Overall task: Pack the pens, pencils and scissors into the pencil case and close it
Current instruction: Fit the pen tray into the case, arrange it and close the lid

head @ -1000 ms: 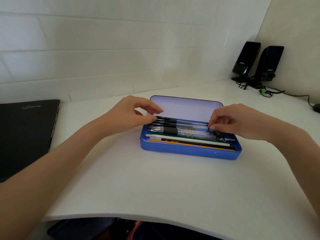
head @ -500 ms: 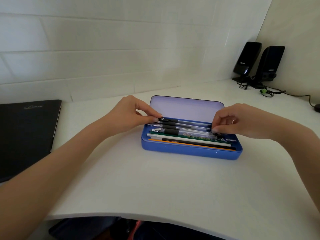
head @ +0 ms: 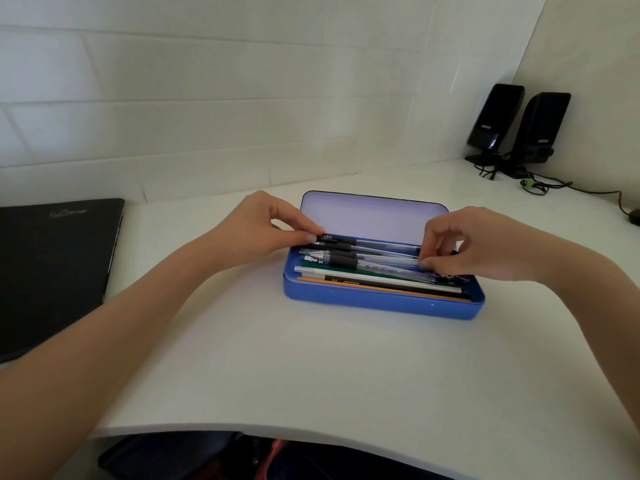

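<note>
A blue pencil case [head: 381, 303] lies on the white desk with its lid [head: 370, 216] standing open at the back. Inside lie several clear pens with black grips [head: 343, 259], a white pencil [head: 377, 278] and an orange pencil [head: 398, 289] along the front wall. My left hand [head: 263, 230] pinches the left end of the rearmost pen at the case's left edge. My right hand [head: 485, 247] has its fingertips on the right ends of the pens. Scissors are not clearly visible; a dark metal bit shows under my right hand.
A closed black laptop [head: 52, 268] lies at the left of the desk. Two black speakers [head: 516, 126] with tangled cables [head: 533, 185] stand in the back right corner. The white wall runs close behind the case. The desk's front edge curves near me.
Both hands have shifted slightly toward the back of the case, nudging the pens. My left fingers now pinch the rearmost pen's end.
</note>
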